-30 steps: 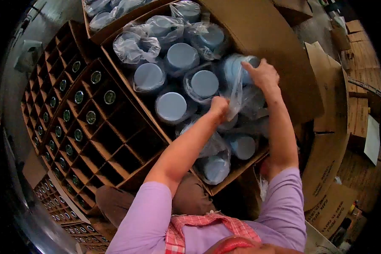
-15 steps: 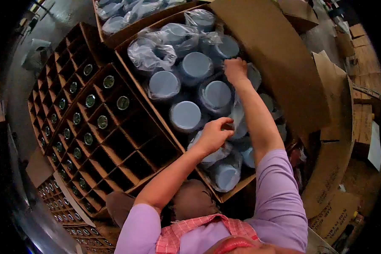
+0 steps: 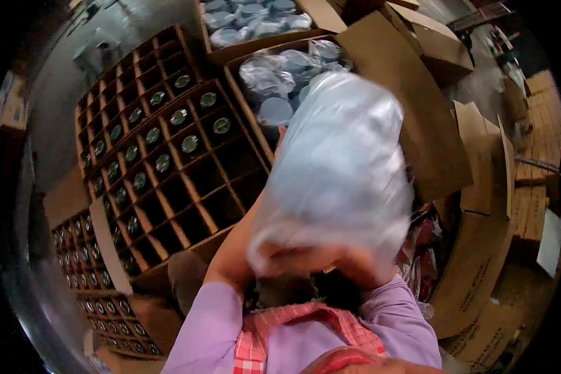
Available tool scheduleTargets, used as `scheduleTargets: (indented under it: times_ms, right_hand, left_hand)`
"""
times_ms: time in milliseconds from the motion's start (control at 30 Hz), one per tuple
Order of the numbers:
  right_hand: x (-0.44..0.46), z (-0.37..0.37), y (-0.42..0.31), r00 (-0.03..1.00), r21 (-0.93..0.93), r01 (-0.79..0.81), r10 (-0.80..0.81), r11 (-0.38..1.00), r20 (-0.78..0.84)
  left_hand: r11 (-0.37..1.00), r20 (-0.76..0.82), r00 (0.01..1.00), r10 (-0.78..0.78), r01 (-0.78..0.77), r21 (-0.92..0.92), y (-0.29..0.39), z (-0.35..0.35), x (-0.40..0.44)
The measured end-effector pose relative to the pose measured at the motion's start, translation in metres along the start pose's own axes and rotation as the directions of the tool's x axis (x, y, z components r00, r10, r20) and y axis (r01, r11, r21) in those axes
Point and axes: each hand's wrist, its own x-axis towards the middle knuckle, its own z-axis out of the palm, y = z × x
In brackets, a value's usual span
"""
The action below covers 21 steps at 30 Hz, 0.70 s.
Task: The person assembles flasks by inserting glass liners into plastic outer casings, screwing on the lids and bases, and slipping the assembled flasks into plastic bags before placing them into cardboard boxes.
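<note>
A large pale blue-grey cylinder in a clear plastic bag (image 3: 336, 149) is lifted up close to me, blurred by motion. My left hand (image 3: 281, 135) grips its left side, with only some fingertips showing past the plastic. Beneath the lower end comes my right hand (image 3: 360, 265), largely covered by the bag, supporting the cylinder from the right. Behind it stands an open cardboard box (image 3: 246, 103) with more bagged cylinders, their round pale ends (image 3: 275, 112) facing up. The bag blocks much of that box.
On the left, divided cartons (image 3: 196, 193) hold several round glass-like tops (image 3: 221, 126) in some cells. Another box of bagged cylinders (image 3: 249, 11) is at the back. A raised cardboard flap (image 3: 405, 100) and open cartons (image 3: 480, 249) stand on the right.
Both hands were down at the box among the bagged cylinders. They have come back toward my body, with one bagged cylinder now raised between them. The view has shifted slightly.
</note>
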Motion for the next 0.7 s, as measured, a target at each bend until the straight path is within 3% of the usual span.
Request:
scheduleTargets:
  times_ms: [100, 300, 467, 500, 567, 600, 633, 667, 700]
  right_hand:
    - [-0.004, 0.077, 0.030, 0.956, -0.179, -0.135, 0.176, 0.975, 0.235]
    - [-0.049, 0.176, 0.038, 0.774, -0.477, -0.141, 0.397, 0.868, 0.493]
    - [-0.091, 0.192, -0.015, 0.626, -0.417, -0.197, 0.441, 0.887, 0.643]
    - [-0.082, 0.170, -0.009, 0.626, -0.195, -0.152, 0.247, 0.969, 0.739]
    - [-0.076, 0.180, -0.011, 0.916, -0.422, 0.138, 0.046, 0.896, 0.398]
    - [-0.067, 0.200, 0.000, 0.986, -0.680, 0.164, -0.090, 0.715, 0.143]
    - [-0.058, 0.220, 0.010, 0.968, -0.860, 0.004, -0.218, 0.511, -0.125]
    - [-0.041, 0.223, 0.030, 0.967, -0.891, -0.067, -0.190, 0.449, -0.168]
    - [-0.025, 0.227, 0.049, 0.964, -0.914, -0.136, -0.161, 0.381, -0.211]
  left_hand:
    - [0.982, 0.022, 0.982, 0.189, -0.189, 0.007, 0.021, 0.005, -0.078]
    - [0.822, 0.003, 0.826, 0.563, -0.561, 0.096, 0.048, 0.008, -0.255]
    - [0.732, -0.085, 0.730, 0.678, -0.661, 0.165, 0.038, -0.006, -0.378]
    - [0.734, -0.114, 0.728, 0.676, -0.654, 0.181, 0.031, -0.011, -0.396]
    - [0.731, -0.168, 0.719, 0.675, -0.620, 0.286, 0.013, -0.025, -0.418]
    - [0.698, -0.178, 0.703, 0.689, -0.577, 0.424, 0.006, -0.036, -0.425]
    - [0.575, -0.136, 0.670, 0.729, -0.493, 0.653, 0.000, -0.050, -0.429]
    - [0.573, -0.246, 0.592, 0.768, -0.463, 0.676, -0.013, -0.047, -0.423]
    - [0.509, -0.203, 0.563, 0.801, -0.462, 0.726, -0.021, -0.041, -0.423]
